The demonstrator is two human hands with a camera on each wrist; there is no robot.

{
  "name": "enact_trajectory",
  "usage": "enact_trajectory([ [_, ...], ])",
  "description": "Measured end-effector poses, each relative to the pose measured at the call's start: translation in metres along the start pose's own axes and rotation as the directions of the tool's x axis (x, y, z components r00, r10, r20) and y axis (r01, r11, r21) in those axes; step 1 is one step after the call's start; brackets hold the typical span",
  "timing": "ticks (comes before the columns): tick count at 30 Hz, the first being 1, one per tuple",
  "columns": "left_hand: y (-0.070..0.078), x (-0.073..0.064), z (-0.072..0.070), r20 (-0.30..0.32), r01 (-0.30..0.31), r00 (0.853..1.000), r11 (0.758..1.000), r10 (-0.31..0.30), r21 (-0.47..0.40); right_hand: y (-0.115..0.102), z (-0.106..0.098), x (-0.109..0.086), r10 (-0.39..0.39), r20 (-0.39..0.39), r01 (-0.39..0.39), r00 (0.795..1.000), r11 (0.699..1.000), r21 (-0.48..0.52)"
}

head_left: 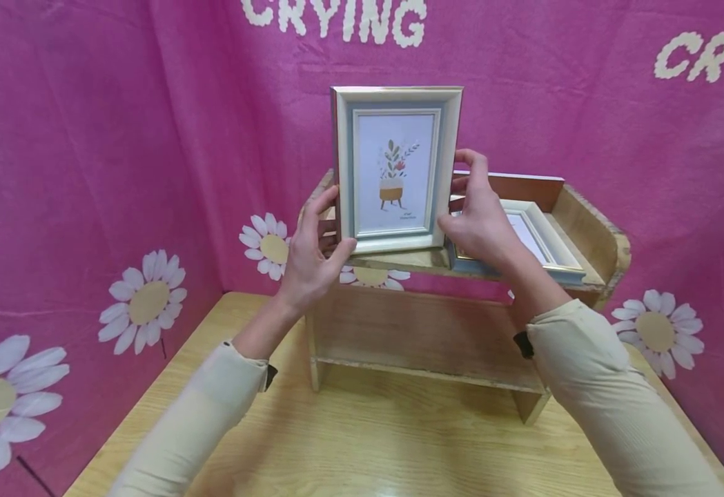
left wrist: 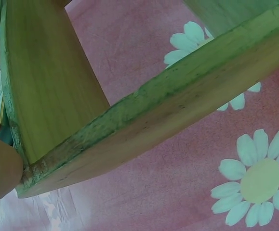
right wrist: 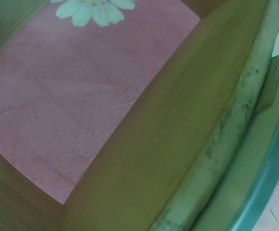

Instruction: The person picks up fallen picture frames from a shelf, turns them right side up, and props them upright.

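Observation:
Both hands hold a picture frame (head_left: 394, 169) upright over the left part of a small wooden shelf's top board. Its border is cream and blue-grey, around a print of a potted plant. The left hand (head_left: 313, 252) grips the lower left side, thumb toward the front corner. On the opposite side, the right hand (head_left: 482, 217) grips the right edge, its fingers partly hidden behind. A second picture frame (head_left: 551, 238) lies flat at the shelf's right, partly covered by the right hand. In the left wrist view, part of the left hand (left wrist: 2, 168) shows by the shelf's corner.
The wooden shelf (head_left: 424, 331) has raised side panels and a lower board, and stands on a light wood table (head_left: 362, 428). Behind it hangs a pink cloth (head_left: 554, 103) with daisies and white letters. The right wrist view shows the shelf board (right wrist: 178, 125) close up.

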State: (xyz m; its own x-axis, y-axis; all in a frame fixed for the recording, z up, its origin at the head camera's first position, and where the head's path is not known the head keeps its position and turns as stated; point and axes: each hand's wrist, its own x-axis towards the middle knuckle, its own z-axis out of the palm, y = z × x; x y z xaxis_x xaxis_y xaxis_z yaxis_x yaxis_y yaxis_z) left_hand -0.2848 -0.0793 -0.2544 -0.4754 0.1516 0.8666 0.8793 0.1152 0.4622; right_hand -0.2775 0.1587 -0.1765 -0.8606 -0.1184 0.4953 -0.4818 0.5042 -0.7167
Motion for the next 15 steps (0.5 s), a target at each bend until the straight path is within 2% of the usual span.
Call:
enact_trajectory([
  [7, -0.001, -0.003, 0.004, -0.029, -0.044, 0.999, 0.999, 0.044, 0.004, 0.002, 0.001, 0.003, -0.008, 0.003, 0.008, 1.000, 0.998, -0.056],
  [15, -0.002, -0.006, 0.007, -0.059, -0.076, 0.995, 0.997, 0.077, 0.023, 0.004, 0.007, 0.012, -0.004, -0.032, 0.000, 0.999, 0.992, -0.130],
])
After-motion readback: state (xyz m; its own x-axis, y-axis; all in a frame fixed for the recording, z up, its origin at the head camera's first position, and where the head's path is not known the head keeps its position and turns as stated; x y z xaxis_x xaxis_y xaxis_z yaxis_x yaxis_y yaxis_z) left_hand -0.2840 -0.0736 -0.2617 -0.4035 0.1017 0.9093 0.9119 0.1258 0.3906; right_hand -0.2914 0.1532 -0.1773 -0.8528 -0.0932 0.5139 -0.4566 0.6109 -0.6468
